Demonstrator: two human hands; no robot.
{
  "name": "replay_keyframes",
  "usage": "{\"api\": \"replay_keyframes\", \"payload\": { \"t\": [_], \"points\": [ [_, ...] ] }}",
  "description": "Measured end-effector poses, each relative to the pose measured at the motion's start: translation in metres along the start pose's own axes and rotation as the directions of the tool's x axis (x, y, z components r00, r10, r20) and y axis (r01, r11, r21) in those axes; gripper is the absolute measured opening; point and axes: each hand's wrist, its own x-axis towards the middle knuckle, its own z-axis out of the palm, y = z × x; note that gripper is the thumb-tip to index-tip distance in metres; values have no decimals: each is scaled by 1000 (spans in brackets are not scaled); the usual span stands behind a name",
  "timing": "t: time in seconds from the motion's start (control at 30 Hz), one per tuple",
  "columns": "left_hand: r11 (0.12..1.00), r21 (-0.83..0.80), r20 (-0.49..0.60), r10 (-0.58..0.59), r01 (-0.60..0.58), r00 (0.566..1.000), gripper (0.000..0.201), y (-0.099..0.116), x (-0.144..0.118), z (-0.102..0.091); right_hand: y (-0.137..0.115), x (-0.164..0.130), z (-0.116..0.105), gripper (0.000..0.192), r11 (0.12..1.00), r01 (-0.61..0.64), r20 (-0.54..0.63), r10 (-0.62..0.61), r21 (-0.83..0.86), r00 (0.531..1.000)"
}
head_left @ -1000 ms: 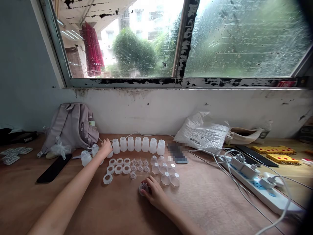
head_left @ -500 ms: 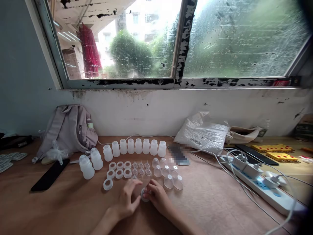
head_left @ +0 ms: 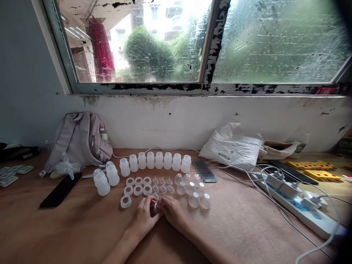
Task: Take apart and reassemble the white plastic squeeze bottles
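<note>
Both my hands meet low in the middle of the table, around a small translucent bottle collar ring (head_left: 156, 208) that is tilted and partly covered by fingers. My left hand (head_left: 143, 215) grips its left side between thumb and fingers. At its right side the fingers of my right hand (head_left: 173, 212) are pinched in; a nipple inside the ring cannot be made out clearly. Just beyond lie several white collar rings (head_left: 138, 190) and small clear nipples (head_left: 162, 189), set in rows. Clear domed caps (head_left: 193, 200) stand to the right of my right hand.
Several frosted baby bottles (head_left: 150, 160) form a curved row behind the parts. A black phone (head_left: 60, 191) and a backpack (head_left: 79, 143) are at left. On the right are a silvery bag (head_left: 232, 148) and a white power strip (head_left: 310, 216) with trailing cables.
My left hand was open beside the ring and has closed on it. The ring has been lifted and tilted between both hands, slightly to the left. The camera view has shifted a little.
</note>
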Motion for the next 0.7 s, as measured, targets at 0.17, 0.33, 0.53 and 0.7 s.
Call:
{"api": "replay_keyframes", "payload": {
  "t": [0.17,0.33,0.53,0.7],
  "points": [
    [997,76,-11,18,-17,1000,24,6,0,-3,9,-1,11,13,1000,-15,-59,14,-21,998],
    [995,91,-6,46,-45,999,28,8,0,-4,10,-2,13,14,1000,-18,-67,16,-17,998],
    [995,87,-22,45,-43,999,27,11,-2,-6,0,0,7,15,994,-72,-78,79,81,994],
    [992,113,-27,50,-47,998,31,12,1,-8,-7,1,1,18,950,-174,-63,196,258,979]
  ]
}}
